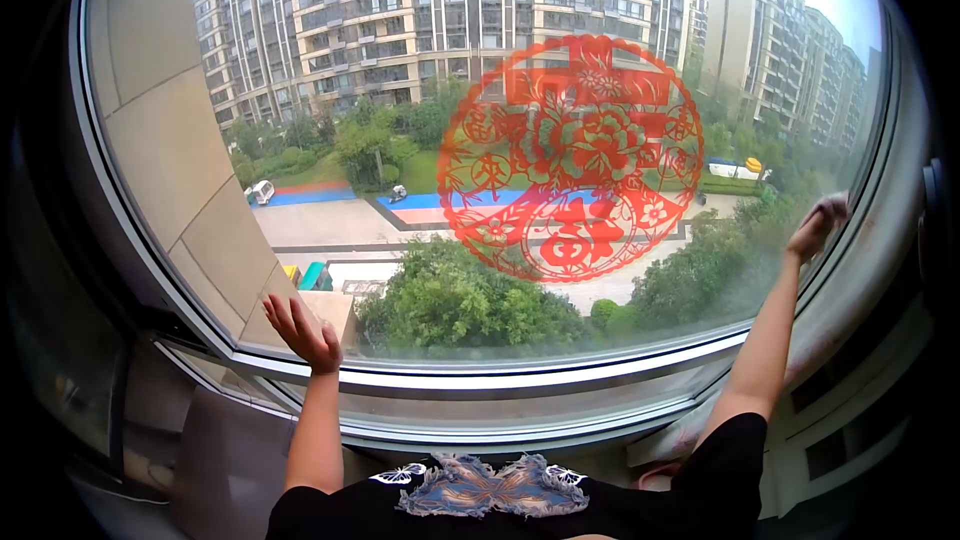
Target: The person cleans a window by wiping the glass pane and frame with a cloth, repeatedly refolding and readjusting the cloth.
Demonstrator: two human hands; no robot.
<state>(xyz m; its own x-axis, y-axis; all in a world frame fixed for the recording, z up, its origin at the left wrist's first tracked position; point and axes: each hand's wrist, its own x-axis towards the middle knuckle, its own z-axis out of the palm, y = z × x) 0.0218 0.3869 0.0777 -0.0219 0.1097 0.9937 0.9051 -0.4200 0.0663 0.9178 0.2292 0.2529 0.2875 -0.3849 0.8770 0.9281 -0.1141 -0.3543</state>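
My left hand (303, 333) is raised in front of the lower left part of the window pane (420, 210). Its fingers are stretched out and it holds nothing; whether it touches the glass I cannot tell. At the pane's right edge, beside the window frame (600, 367), my right hand (820, 227) has its fingers curled in. Anything inside that hand is too small to make out. Between the hands, higher up, a round red paper-cut window decoration (610, 145) with flowers and characters is stuck on the glass.
A pale ledge (850, 310) runs along the right side of the window. A white cabinet (800, 485) stands at the lower right, and a brown panel (225, 470) is at the lower left. Outside are apartment buildings (360, 30), trees (470, 295) and a paved road.
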